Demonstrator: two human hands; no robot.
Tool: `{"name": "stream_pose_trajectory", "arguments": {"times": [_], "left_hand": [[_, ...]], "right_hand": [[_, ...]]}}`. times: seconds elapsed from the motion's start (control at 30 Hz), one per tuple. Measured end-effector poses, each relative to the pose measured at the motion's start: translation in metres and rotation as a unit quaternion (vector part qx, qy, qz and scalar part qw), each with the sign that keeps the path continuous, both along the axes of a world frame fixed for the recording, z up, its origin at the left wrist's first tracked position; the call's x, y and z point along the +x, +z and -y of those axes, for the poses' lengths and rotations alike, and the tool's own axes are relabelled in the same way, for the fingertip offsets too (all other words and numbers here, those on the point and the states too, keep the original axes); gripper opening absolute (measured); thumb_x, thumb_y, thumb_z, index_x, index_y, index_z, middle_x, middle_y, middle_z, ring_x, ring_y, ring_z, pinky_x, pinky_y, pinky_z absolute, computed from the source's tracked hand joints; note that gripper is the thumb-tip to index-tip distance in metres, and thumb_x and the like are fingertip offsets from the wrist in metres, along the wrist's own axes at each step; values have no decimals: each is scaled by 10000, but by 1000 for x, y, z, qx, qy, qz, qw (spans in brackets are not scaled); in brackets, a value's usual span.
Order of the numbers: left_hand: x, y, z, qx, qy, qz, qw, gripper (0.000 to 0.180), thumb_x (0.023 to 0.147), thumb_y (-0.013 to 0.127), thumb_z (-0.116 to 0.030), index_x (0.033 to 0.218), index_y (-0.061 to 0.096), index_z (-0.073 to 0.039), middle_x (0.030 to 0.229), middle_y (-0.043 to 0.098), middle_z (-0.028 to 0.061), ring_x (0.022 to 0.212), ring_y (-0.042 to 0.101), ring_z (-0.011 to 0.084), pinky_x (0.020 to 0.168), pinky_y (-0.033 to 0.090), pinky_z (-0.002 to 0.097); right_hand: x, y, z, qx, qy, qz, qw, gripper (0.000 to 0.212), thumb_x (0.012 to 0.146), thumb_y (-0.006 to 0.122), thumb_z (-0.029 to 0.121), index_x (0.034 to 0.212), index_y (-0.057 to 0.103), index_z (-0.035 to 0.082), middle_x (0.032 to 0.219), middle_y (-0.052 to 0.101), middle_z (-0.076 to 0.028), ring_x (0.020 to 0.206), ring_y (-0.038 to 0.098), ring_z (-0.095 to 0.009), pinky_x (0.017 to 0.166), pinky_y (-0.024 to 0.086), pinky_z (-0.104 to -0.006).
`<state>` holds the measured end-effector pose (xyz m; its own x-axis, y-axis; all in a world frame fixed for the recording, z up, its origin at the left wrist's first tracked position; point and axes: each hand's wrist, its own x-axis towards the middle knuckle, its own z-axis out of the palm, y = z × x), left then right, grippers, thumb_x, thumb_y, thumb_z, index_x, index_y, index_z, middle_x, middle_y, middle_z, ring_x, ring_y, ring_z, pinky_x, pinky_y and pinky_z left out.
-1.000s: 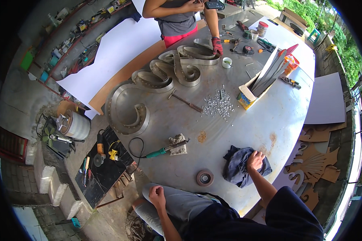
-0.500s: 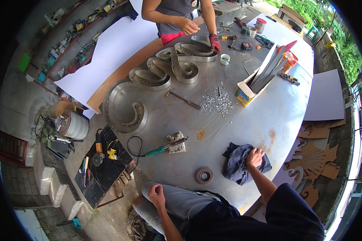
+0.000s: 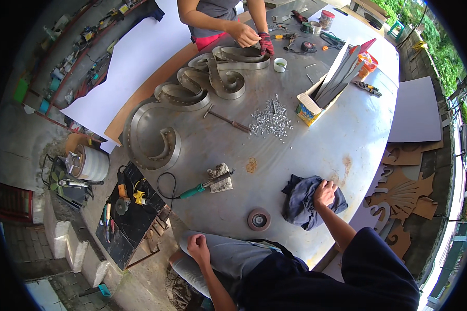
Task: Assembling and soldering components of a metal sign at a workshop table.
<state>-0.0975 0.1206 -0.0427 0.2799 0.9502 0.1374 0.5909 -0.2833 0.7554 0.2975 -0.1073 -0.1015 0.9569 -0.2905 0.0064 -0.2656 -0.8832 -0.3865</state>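
My right hand (image 3: 325, 193) grips a crumpled dark navy cloth (image 3: 302, 205) lying on the metal table near its right edge. My left hand (image 3: 198, 249) rests on my thigh, its fingers curled in with nothing showing in them. Between the two stands a round brown disc-like roll (image 3: 259, 220) with a metallic centre. Farther left, a soldering iron (image 3: 193, 192) with a green handle leans its tip on a pale, crusty block (image 3: 220, 177).
A pile of small shiny metal pieces (image 3: 271, 120) lies mid-table beside a hammer (image 3: 225, 118). Curved metal channel letters (image 3: 153, 142) stretch along the left. A box of metal strips (image 3: 316, 103) stands right. Across the table, a co-worker's red-gloved hand (image 3: 266, 44) touches one letter.
The whole view has shifted slightly, moving the table scene up and left. The co-worker's bare hand has come closer to the gloved one. My right hand stays on the cloth.
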Motion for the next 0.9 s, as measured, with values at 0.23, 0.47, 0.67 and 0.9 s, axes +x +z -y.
{"name": "stream_pose_trajectory", "arguments": {"times": [0.23, 0.47, 0.67, 0.9], "left_hand": [[-3, -12, -10, -122, 75, 92, 986, 69, 768, 643, -52, 812, 628, -1, 720, 587, 55, 612, 532, 150, 582, 432, 285], [0, -10, -7, -54, 50, -6, 997, 71, 747, 650, -55, 797, 634, -8, 711, 589, 65, 604, 546, 177, 582, 439, 293], [3, -5, -7, -51, 46, -12, 998, 79, 759, 643, -59, 800, 634, 7, 739, 605, 73, 648, 558, 174, 620, 449, 288], [5, -3, -6, -42, 38, -17, 998, 59, 747, 639, -46, 791, 627, -8, 750, 595, 72, 641, 568, 196, 598, 449, 296]], "right_hand": [[-1, 2, 0, 4, 2, 2, 1000, 286, 881, 432, 305, 910, 534, 39, 1034, 514, -211, 827, 592, -401, 704, 471, -479], [-1, 1, -1, 1, 8, 6, 1000, 282, 882, 433, 300, 911, 534, 38, 1027, 515, -212, 834, 590, -398, 708, 469, -475], [-1, 3, -1, 4, -1, -2, 1000, 287, 882, 432, 305, 906, 530, 36, 1026, 514, -211, 840, 589, -396, 716, 467, -475], [-1, 2, -1, 1, 3, 4, 1000, 288, 884, 433, 311, 898, 526, 38, 1024, 513, -203, 838, 589, -396, 709, 468, -474]]}}
